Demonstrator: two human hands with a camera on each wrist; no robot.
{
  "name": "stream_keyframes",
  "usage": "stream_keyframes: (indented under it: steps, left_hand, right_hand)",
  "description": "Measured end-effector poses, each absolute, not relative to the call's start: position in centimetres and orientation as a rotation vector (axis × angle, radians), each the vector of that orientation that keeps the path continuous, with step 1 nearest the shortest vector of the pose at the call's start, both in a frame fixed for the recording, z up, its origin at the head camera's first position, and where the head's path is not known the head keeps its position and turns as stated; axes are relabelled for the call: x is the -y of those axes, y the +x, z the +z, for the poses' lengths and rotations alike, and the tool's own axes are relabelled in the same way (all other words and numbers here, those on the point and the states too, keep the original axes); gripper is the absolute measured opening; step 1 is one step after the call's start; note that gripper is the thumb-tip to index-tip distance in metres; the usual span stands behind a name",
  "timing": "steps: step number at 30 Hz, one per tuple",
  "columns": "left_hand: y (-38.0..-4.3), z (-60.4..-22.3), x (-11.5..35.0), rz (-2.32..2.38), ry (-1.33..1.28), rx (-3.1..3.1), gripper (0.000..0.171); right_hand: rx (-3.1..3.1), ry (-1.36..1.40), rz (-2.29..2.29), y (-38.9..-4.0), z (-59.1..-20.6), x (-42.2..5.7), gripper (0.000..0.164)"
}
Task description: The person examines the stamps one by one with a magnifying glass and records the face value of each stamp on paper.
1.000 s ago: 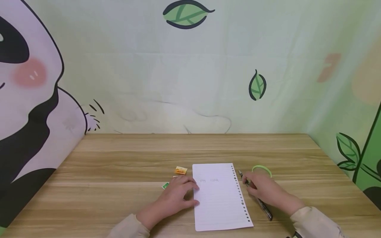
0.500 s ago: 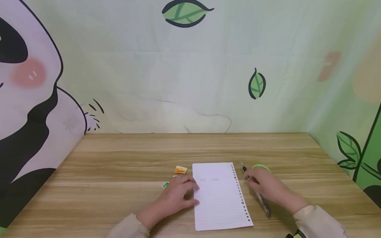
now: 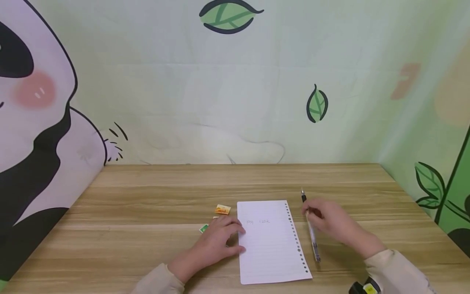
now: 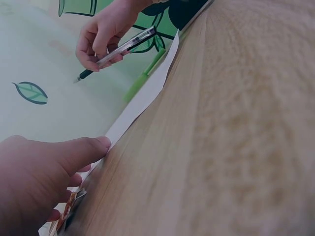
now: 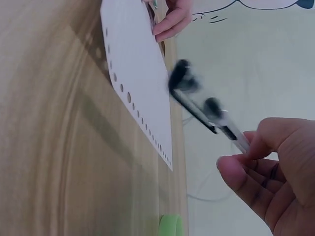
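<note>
Head view: wooden table (image 3: 147, 245) before me, leaf-printed wall (image 3: 165, 81) behind; right hand (image 3: 330, 220) pinches pen (image 3: 313, 241); left hand (image 3: 216, 239), loosely spread, touches paper (image 3: 273, 257).

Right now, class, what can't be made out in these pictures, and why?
Writing on the paper: head view, too small to read surely.
Green card: head view, partly covered by the left hand.
Pen: right wrist view, clip end blurred.
Green object: right wrist view, cut off by the bottom edge.
</note>
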State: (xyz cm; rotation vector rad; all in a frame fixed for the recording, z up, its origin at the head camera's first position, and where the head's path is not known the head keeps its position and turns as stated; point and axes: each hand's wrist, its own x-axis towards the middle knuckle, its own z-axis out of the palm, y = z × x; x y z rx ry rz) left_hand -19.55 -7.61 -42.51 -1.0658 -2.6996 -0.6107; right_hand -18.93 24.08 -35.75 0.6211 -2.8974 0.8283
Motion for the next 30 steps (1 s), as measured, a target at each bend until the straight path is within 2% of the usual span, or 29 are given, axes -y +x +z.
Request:
stream_keyframes:
  steps: [11, 19, 30]
  left_hand:
    - [-19.7, -42.7, 7.7, -0.603, -1.068, 2.693, 0.033]
    - [-19.7, -42.6, 7.7, -0.612, -1.060, 2.713, 0.034]
    - [-19.7, -42.8, 7.6, -0.608, -1.056, 2.729, 0.033]
  right_hand:
    - [2.790, 0.786, 0.831, -19.6, -36.0, -23.8, 0.015]
    - [2.765, 0.733, 0.859, -19.6, -35.9, -22.7, 0.015]
    - [2.715, 0.729, 0.953, -19.7, -36.1, -21.4, 0.006]
